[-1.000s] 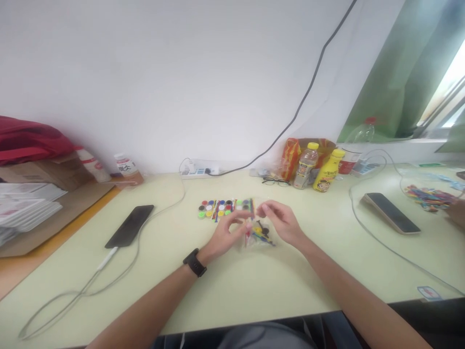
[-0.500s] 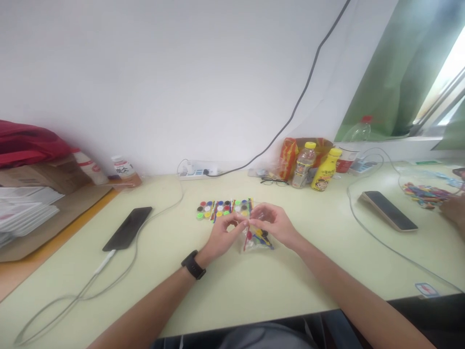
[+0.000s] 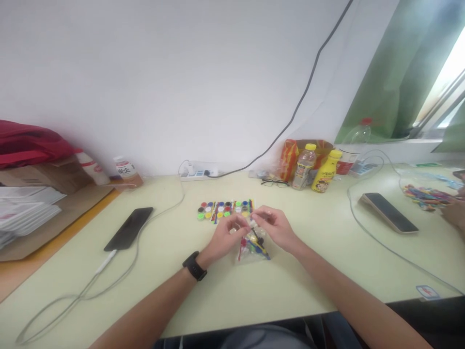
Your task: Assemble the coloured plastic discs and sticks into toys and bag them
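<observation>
A clear plastic bag point(image 3: 241, 256) holds small paint pots and thin coloured sticks, red, yellow, black and blue among them. My left hand point(image 3: 227, 236), with a black watch point(image 3: 195, 265) at its wrist, pinches the bag's upper edge between thumb and fingers. Just right of it, my right hand point(image 3: 275, 229) is closed in a pinch above the bag. Something whitish shows at its fingertips; whether it is the bag's edge or a separate piece, I cannot tell. Behind my hands, small round paint pots point(image 3: 221, 208) with coloured lids lie in rows, with thin sticks between them.
A charging phone point(image 3: 129, 229) lies left, its cable looping across the table point(image 3: 203, 305). Glasses point(image 3: 275, 183), a clear drink bottle point(image 3: 304, 167) and a yellow bottle point(image 3: 327, 172) are at the back right. Another phone point(image 3: 390, 212) and another person's hand point(image 3: 454, 211) beside coloured pieces are further right.
The bag has shifted slightly left and towards me. My fingertips, close together before, are now a little apart, with the left hand slightly lower.
</observation>
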{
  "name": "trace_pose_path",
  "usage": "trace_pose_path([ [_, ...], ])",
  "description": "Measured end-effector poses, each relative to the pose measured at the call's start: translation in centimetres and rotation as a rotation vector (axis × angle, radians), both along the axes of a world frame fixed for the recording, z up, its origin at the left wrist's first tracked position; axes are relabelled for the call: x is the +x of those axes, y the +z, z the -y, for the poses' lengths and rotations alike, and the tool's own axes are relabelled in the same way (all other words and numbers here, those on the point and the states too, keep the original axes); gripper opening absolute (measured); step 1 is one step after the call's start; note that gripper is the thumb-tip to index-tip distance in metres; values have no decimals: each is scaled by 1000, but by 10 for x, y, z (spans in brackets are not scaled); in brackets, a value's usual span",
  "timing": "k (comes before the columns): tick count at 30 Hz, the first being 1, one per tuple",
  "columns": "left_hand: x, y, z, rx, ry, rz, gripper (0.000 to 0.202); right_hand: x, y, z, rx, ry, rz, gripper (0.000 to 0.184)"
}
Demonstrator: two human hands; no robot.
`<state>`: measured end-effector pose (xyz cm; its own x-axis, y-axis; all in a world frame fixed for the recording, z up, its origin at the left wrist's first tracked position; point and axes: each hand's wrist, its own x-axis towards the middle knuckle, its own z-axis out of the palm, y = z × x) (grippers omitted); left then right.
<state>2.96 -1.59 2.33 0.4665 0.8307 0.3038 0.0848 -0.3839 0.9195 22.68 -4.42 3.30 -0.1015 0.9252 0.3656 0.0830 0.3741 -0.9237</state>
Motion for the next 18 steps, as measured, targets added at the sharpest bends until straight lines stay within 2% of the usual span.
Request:
trace_pose_path([
  [3, -3, 1, -2, -31, -20, 37, 6, 0, 0, 1, -4, 0, 10, 35],
  [9, -9, -2, -8, -130, -153, 194, 1, 2, 1, 2, -63, 116, 59, 34],
  [14, -11, 2, -6, -157, -243, 151, 19, 7, 4, 1, -57, 83, 17, 30],
  [18, -13, 7, -7, -129, -204, 151, 8, 8, 3, 0, -77, 103, -20, 30],
])
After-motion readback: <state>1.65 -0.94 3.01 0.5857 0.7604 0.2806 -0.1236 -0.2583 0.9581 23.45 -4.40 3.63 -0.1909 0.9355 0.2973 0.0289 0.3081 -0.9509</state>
